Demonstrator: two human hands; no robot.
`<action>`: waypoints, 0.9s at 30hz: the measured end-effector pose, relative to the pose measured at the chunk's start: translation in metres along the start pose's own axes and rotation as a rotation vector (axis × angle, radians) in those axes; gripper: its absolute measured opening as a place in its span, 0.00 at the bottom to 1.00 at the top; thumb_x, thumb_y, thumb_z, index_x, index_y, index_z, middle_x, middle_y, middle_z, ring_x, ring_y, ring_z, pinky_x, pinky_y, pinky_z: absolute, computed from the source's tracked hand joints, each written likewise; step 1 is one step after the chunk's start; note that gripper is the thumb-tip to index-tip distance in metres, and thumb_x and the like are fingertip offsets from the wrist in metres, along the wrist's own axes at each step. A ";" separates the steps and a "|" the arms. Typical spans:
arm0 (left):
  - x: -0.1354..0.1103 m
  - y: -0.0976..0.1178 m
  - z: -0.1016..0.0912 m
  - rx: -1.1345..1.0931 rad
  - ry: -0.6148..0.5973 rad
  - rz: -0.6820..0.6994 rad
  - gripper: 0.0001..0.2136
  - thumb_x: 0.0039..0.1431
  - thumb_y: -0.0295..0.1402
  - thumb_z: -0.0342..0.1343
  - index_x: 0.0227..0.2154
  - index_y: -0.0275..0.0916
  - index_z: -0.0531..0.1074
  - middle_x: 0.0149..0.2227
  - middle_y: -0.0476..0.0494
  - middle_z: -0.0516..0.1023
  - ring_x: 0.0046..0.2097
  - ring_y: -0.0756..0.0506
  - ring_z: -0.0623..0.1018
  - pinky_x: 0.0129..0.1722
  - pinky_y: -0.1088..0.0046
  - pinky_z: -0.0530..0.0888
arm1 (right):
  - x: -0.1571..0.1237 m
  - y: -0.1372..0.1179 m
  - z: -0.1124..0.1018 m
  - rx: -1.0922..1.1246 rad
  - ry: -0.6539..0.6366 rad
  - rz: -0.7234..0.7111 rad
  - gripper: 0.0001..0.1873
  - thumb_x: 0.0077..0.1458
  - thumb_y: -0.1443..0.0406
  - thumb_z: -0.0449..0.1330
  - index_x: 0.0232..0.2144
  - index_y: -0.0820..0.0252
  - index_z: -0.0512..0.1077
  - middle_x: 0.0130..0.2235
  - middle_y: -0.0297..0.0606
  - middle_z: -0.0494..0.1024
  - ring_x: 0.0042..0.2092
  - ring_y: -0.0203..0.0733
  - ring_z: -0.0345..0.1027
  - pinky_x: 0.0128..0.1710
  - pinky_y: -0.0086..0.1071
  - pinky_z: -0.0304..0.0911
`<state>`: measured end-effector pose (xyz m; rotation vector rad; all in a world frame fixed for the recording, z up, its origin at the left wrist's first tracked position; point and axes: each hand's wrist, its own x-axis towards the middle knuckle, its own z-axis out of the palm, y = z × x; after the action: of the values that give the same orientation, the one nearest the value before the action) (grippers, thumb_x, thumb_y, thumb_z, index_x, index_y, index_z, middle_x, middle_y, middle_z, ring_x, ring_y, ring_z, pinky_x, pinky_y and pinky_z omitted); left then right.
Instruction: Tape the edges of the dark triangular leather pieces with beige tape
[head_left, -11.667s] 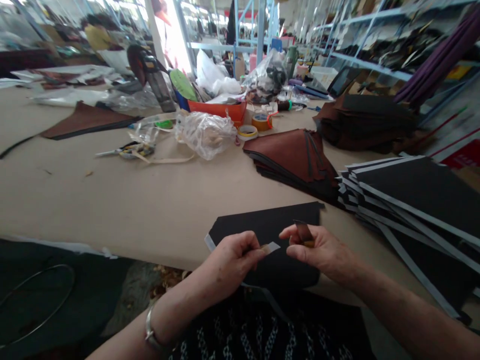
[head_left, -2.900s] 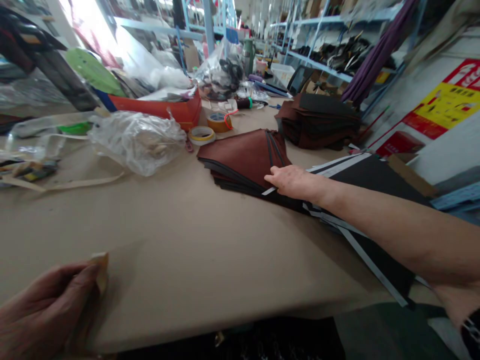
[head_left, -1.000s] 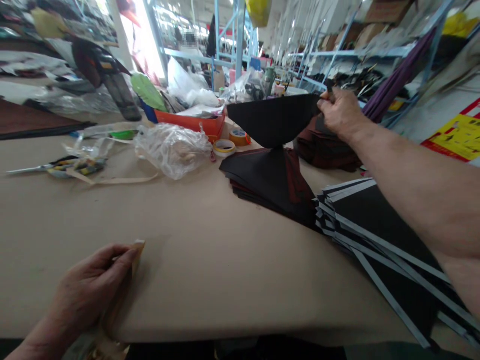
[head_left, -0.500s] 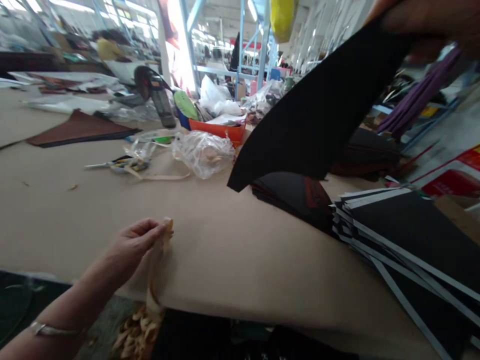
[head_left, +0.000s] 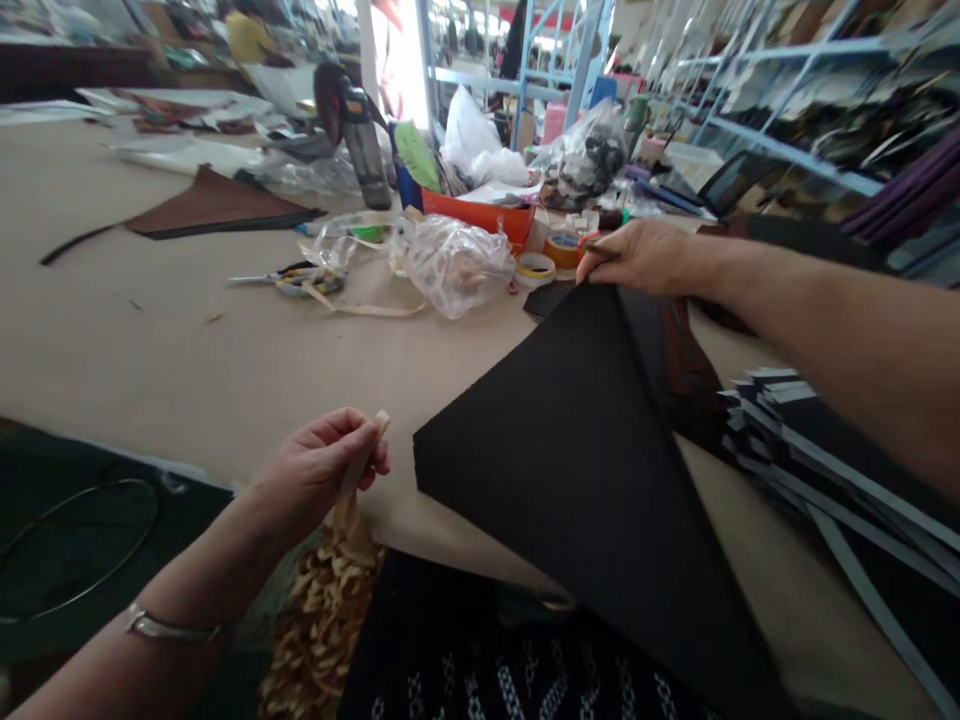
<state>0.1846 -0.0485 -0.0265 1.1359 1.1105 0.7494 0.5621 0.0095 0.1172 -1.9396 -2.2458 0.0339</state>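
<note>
Lowered from its raised position a moment ago, the black triangular sheet (head_left: 585,480) now hangs slanting across the near table edge, its matte face toward the camera and its lower end running down over the patterned black-and-white garment (head_left: 525,680) on the person's lap. The right hand (head_left: 637,258), arm stretched out far right, pinches the sheet's upper corner between thumb and fingers. The left hand (head_left: 319,465), well apart from it near the table edge, grips a pale peeled strip (head_left: 352,490) whose crinkled length falls in a curly heap (head_left: 322,620). A metal bangle (head_left: 172,626) circles the left wrist. Behind the sheet lies a reddish-brown stack (head_left: 679,370), and further right sit black panels with pale edges (head_left: 825,450). Across the tan paper-covered table (head_left: 150,330) are a clear plastic bag (head_left: 454,265), scissors (head_left: 285,277), tape rolls (head_left: 562,250) and an orange tray (head_left: 480,215).
</note>
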 end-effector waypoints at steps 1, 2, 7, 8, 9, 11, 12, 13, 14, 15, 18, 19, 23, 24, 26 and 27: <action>-0.001 -0.001 0.005 0.070 -0.004 0.024 0.16 0.49 0.45 0.62 0.22 0.36 0.67 0.21 0.50 0.72 0.21 0.53 0.68 0.20 0.80 0.65 | 0.006 0.005 0.019 -0.015 -0.039 0.008 0.11 0.49 0.73 0.64 0.38 0.61 0.79 0.33 0.32 0.80 0.37 0.36 0.73 0.42 0.30 0.65; -0.002 -0.001 0.010 0.145 -0.009 0.055 0.16 0.50 0.45 0.60 0.22 0.36 0.67 0.21 0.50 0.71 0.21 0.53 0.67 0.20 0.80 0.64 | 0.010 0.009 0.034 -0.036 -0.074 0.007 0.16 0.49 0.71 0.65 0.43 0.59 0.78 0.35 0.34 0.80 0.39 0.39 0.73 0.42 0.33 0.65; 0.005 -0.008 0.030 0.691 -0.052 0.398 0.13 0.57 0.42 0.54 0.25 0.37 0.70 0.33 0.44 0.76 0.32 0.49 0.72 0.33 0.73 0.70 | -0.030 0.001 0.067 -0.091 0.010 0.056 0.26 0.54 0.62 0.63 0.55 0.55 0.68 0.37 0.38 0.79 0.39 0.46 0.72 0.39 0.36 0.63; 0.010 -0.012 0.032 0.811 -0.077 0.497 0.13 0.58 0.41 0.53 0.25 0.37 0.70 0.38 0.41 0.76 0.36 0.47 0.73 0.38 0.69 0.71 | -0.052 -0.009 0.073 -0.056 0.003 0.023 0.22 0.55 0.62 0.61 0.53 0.56 0.70 0.35 0.37 0.78 0.37 0.44 0.72 0.38 0.34 0.63; 0.014 -0.016 0.033 0.922 -0.107 0.580 0.12 0.59 0.39 0.51 0.24 0.37 0.70 0.42 0.40 0.75 0.40 0.45 0.73 0.43 0.66 0.71 | -0.079 -0.022 0.081 0.007 -0.051 -0.038 0.18 0.55 0.63 0.61 0.49 0.56 0.72 0.33 0.36 0.78 0.35 0.41 0.72 0.36 0.32 0.62; 0.023 -0.023 0.033 1.099 -0.146 0.680 0.12 0.60 0.37 0.50 0.24 0.37 0.70 0.44 0.38 0.75 0.43 0.42 0.73 0.46 0.60 0.71 | -0.138 -0.049 0.102 0.120 -0.201 -0.182 0.14 0.56 0.61 0.59 0.45 0.55 0.73 0.35 0.37 0.77 0.32 0.39 0.71 0.32 0.31 0.62; 0.026 -0.026 0.033 1.165 -0.152 0.702 0.12 0.60 0.37 0.50 0.25 0.37 0.70 0.43 0.37 0.75 0.43 0.41 0.73 0.45 0.59 0.71 | -0.167 -0.062 0.114 0.130 -0.276 -0.209 0.14 0.56 0.59 0.58 0.44 0.56 0.73 0.35 0.38 0.77 0.30 0.40 0.70 0.28 0.32 0.60; 0.028 -0.028 0.033 1.212 -0.152 0.712 0.12 0.60 0.37 0.49 0.26 0.37 0.71 0.42 0.37 0.75 0.43 0.41 0.73 0.45 0.59 0.71 | -0.193 -0.073 0.125 0.131 -0.345 -0.202 0.16 0.54 0.59 0.59 0.44 0.57 0.72 0.35 0.39 0.77 0.28 0.41 0.70 0.25 0.33 0.59; 0.029 -0.029 0.032 1.241 -0.153 0.713 0.12 0.60 0.37 0.49 0.26 0.37 0.71 0.43 0.37 0.75 0.43 0.41 0.73 0.45 0.60 0.71 | -0.215 -0.081 0.134 0.135 -0.357 -0.176 0.19 0.52 0.60 0.60 0.47 0.57 0.71 0.37 0.40 0.77 0.29 0.42 0.70 0.24 0.34 0.59; 0.028 -0.029 0.032 1.252 -0.156 0.709 0.12 0.60 0.36 0.49 0.26 0.37 0.71 0.43 0.37 0.74 0.43 0.41 0.73 0.45 0.60 0.71 | -0.231 -0.086 0.142 0.133 -0.352 -0.150 0.22 0.51 0.62 0.60 0.49 0.58 0.69 0.39 0.42 0.77 0.30 0.44 0.71 0.25 0.34 0.60; 0.022 -0.026 0.037 1.210 -0.189 0.670 0.11 0.60 0.35 0.49 0.26 0.37 0.70 0.43 0.38 0.74 0.41 0.42 0.73 0.44 0.61 0.71 | -0.252 -0.080 0.151 0.114 -0.323 -0.095 0.25 0.49 0.65 0.59 0.52 0.57 0.66 0.41 0.43 0.76 0.33 0.45 0.72 0.27 0.35 0.61; 0.019 -0.025 0.040 1.184 -0.206 0.655 0.10 0.60 0.35 0.49 0.25 0.37 0.70 0.42 0.38 0.74 0.41 0.43 0.73 0.43 0.62 0.71 | -0.252 -0.072 0.150 0.095 -0.324 -0.089 0.24 0.49 0.65 0.59 0.51 0.55 0.67 0.40 0.42 0.77 0.33 0.45 0.72 0.27 0.34 0.61; 0.000 -0.022 0.063 1.058 -0.300 0.578 0.11 0.60 0.36 0.49 0.25 0.38 0.68 0.34 0.43 0.74 0.39 0.45 0.72 0.41 0.66 0.68 | -0.253 -0.017 0.140 -0.049 -0.349 -0.052 0.21 0.48 0.67 0.59 0.47 0.49 0.70 0.37 0.38 0.76 0.29 0.44 0.71 0.24 0.33 0.56; -0.006 -0.022 0.071 1.015 -0.326 0.539 0.12 0.60 0.37 0.49 0.25 0.38 0.68 0.32 0.44 0.73 0.37 0.46 0.71 0.40 0.67 0.68 | -0.255 -0.001 0.137 -0.083 -0.351 -0.032 0.21 0.48 0.68 0.59 0.46 0.48 0.70 0.37 0.37 0.76 0.28 0.43 0.70 0.23 0.33 0.55; -0.019 -0.023 0.088 0.888 -0.403 0.403 0.12 0.60 0.38 0.50 0.25 0.38 0.68 0.28 0.47 0.71 0.33 0.48 0.69 0.35 0.70 0.66 | -0.261 0.026 0.130 -0.099 -0.348 0.031 0.20 0.47 0.69 0.58 0.43 0.45 0.72 0.35 0.34 0.77 0.27 0.42 0.69 0.22 0.33 0.53; -0.025 -0.023 0.096 0.808 -0.458 0.315 0.12 0.60 0.39 0.50 0.26 0.38 0.68 0.27 0.48 0.70 0.31 0.49 0.68 0.32 0.72 0.65 | -0.264 0.034 0.125 -0.081 -0.331 0.070 0.18 0.46 0.69 0.58 0.40 0.45 0.73 0.33 0.34 0.77 0.26 0.41 0.69 0.22 0.33 0.54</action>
<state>0.2665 -0.1082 -0.0380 2.0795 0.8515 0.2198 0.6133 -0.2330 -0.0412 -2.1943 -2.4082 0.2985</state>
